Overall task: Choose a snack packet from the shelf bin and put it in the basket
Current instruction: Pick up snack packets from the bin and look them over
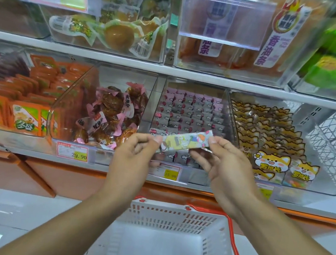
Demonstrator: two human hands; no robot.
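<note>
Shop shelving [128, 61] fills the upper two thirds of the frame, white boards carrying rows of clear plastic bins. At the middle of the frame, in front of the lower row, both hands hold one long, narrow snack packet [186, 141] level between them; it is pale yellow with small coloured pictures and a barcode patch. The left hand [132, 154] pinches the packet's left end between thumb and forefinger, its other fingers curled under. The right hand [227, 165] pinches the right end the same way, with its lower fingers reaching beneath the packet.

Directly behind the packet stands the shelf bin [193, 113] of small pink and white wrapped sweets, packed in neat rows. Left of it is a bin of brown snacks in pink-edged clear wrappers [111, 116], and further left a bin of orange packets [25, 119]. Right of centre lies a bin of yellow packets printed with cartoon fox faces [266, 142]. Yellow price tags [79, 156] are clipped along the shelf edge below (one reads 29.90).

On the upper shelf, a bin at centre left holds vacuum-sealed yellow-brown pieces [119, 35], and one to its right holds orange packs with purple lettering [276, 49].

At the lower centre of the frame, under the forearms, sits the white slotted basket [173, 218] with an orange handle [234, 252]; its visible floor is bare. An orange plinth runs beneath the shelving above pale floor tiles.
</note>
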